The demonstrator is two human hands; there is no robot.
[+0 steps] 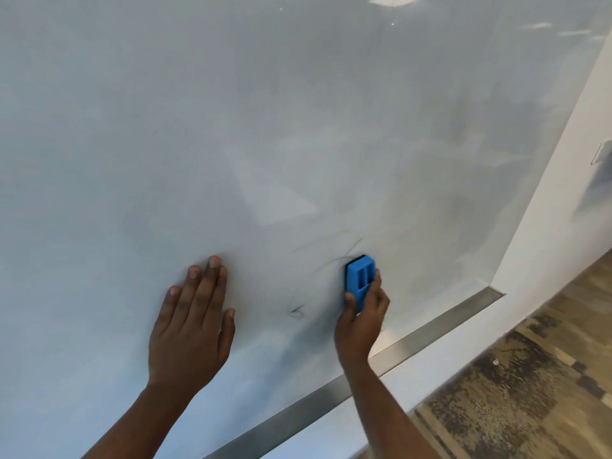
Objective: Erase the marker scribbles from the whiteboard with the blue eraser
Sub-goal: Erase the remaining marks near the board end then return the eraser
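A large glossy whiteboard (265,127) fills most of the view. My right hand (361,323) grips the blue eraser (359,278) by its lower end and presses it flat against the board. Thin dark marker strokes (351,250) curve just above and left of the eraser. A small dark scribble (297,312) sits lower down, between my two hands. My left hand (193,323) lies flat on the board with its fingers spread, holding nothing.
A metal strip (430,329) runs along the board's bottom edge. A white wall (563,210) stands to the right, with patterned brown carpet (530,376) below it. A small white fixture (601,152) hangs on that wall.
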